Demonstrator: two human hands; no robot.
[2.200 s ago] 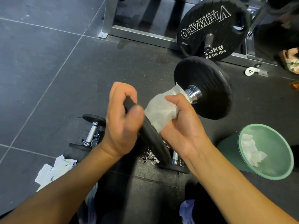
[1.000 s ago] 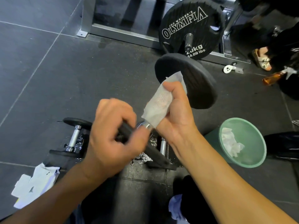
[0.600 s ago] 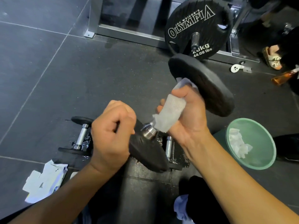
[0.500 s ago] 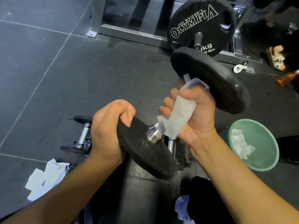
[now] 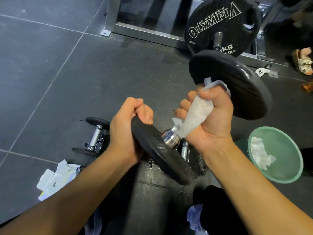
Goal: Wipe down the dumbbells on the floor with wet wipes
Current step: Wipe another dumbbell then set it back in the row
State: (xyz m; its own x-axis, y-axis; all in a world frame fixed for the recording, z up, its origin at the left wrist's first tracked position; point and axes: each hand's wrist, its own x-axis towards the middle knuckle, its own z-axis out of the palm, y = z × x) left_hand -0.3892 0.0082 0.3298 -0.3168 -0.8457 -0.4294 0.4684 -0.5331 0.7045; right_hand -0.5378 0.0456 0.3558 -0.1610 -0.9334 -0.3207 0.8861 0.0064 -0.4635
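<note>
Dumbbell is held clear of the floor, its long axis slanting from lower left, close to the body, up and away to the right. Its near plate is clasped at the upper rim by the left grip, fingers curled over the edge. Just beyond, the handle is enclosed by the right grip, clenched round a wet wipe wrapped on the bar. The far plate lies past its knuckles. A stroke along that axis is judged to be called for next. A smaller dumbbell lies on the floor below, and a green bin stands to the right.
</note>
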